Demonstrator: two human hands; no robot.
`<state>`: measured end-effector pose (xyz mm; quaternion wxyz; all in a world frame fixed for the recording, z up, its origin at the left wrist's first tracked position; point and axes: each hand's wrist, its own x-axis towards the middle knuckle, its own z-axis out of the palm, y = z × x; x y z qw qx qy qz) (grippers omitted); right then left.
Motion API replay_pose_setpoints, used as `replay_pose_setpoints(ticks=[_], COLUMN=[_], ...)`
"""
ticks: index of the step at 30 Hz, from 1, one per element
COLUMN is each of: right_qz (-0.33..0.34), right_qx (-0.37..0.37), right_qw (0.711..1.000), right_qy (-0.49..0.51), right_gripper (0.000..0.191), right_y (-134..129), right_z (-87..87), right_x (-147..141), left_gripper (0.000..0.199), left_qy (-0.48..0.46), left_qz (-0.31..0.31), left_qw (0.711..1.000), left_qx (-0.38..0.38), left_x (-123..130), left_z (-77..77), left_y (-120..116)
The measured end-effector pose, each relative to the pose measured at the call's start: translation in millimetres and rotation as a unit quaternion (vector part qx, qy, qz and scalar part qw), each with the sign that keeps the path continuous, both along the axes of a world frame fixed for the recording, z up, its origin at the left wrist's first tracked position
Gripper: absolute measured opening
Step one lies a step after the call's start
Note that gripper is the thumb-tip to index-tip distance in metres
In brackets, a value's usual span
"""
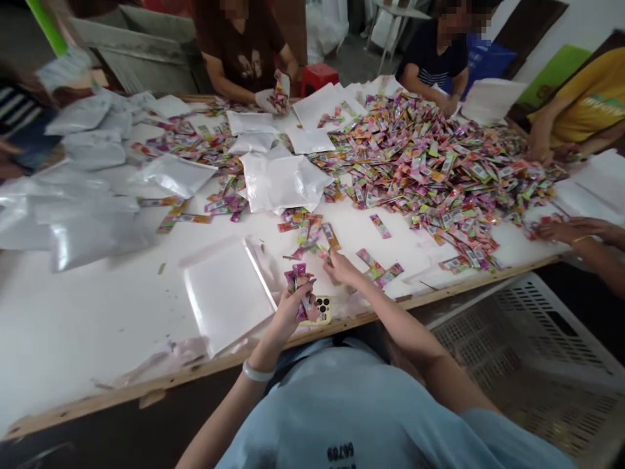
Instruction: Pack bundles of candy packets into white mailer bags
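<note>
My left hand [291, 306] is closed around a small bunch of colourful sachets [299, 279], mostly purple and pink, above the table's front edge. Farther forward and to the right, my right hand [339, 267] reaches to loose sachets [312, 234] on the white table; its fingertips are bent at a sachet, blurred, and whether they grip it is unclear. Beneath my left hand lies a yellow phone [322, 309] with its camera lenses up. A flat white mailer bag [229, 293] rests just left of that hand. A few single sachets [379, 227] lie right of my right hand.
A large heap of sachets [439, 163] covers the table's right half. Filled white mailer bags [283, 179] lie mid-table, with more [97, 225] at the left. Co-workers sit across and at both sides. A white plastic crate [532, 339] stands below the table edge at right.
</note>
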<state>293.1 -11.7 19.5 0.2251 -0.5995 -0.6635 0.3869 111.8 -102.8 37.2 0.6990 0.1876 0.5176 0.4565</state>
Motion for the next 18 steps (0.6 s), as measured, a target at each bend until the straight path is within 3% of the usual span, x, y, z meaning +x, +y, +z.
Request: replay_pose_setpoints(ticks=[3,6,10,14,18], right_qz=[-0.029,-0.07,-0.061,-0.086,-0.152], right_qx=[-0.013,-0.043,-0.087,-0.053,-0.002], right_qw=[0.999,0.989,0.983,0.988,0.986], right_qy=[-0.015,-0.12,-0.15,-0.113,-0.074], right_gripper=[0.029,0.037,0.031,0.024,0.037], right_y=[12,21,25,28,13], right_z=[19.7,24.7,11.4,10.6,15.6], right_x=[45,96,124,145,168], left_gripper=[0.048,0.042,0.027,0.036,0.033], left_qy=[0.014,0.13,0.295,0.299,0.274], left_qz=[-0.022,-0.074,-0.204,-0.248,-0.25], left_qw=[1.0,0.987,0.911,0.897,0.905], left_qx=[-0.003,0.06,0.203,0.212,0.207], left_x=[-6,4,60,112,104], left_z=[-4.7,-9.3,-14.2,-23.9,-31.0], left_y=[-4,2,28,59,81])
